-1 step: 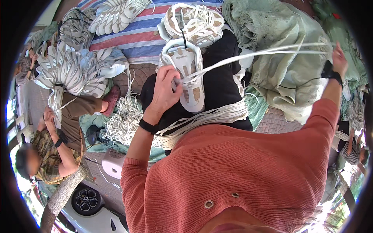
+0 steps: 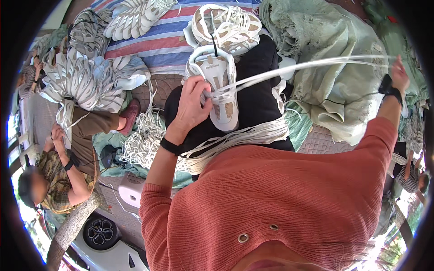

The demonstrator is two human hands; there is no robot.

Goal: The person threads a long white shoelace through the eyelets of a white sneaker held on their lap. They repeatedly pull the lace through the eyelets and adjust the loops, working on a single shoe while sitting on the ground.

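On my lap, over dark cloth, lies a white and beige shoe upper (image 2: 220,106) with its toe toward me. My left hand (image 2: 192,105) is closed on its left side, thumb and fingers pinching beside the lacing area; the exact grip point is partly hidden. From there a white shoelace (image 2: 289,70) runs in two strands, taut and slightly blurred, far out to the right. My right hand (image 2: 399,77), arm stretched out, is closed on the lace's far end. More white laces (image 2: 239,139) lie in a bundle across my lap.
Beyond the upper sits a stack of laced uppers (image 2: 226,29). Piles of uppers (image 2: 86,83) and a heap of loose laces (image 2: 143,137) lie left. A pale woven sack (image 2: 330,58) fills the right. A co-worker (image 2: 63,180) sits left, near a stool (image 2: 131,189).
My right hand has moved a little farther right and slightly nearer to me, drawing the lace along. My left hand and the shoe upper stay in place.
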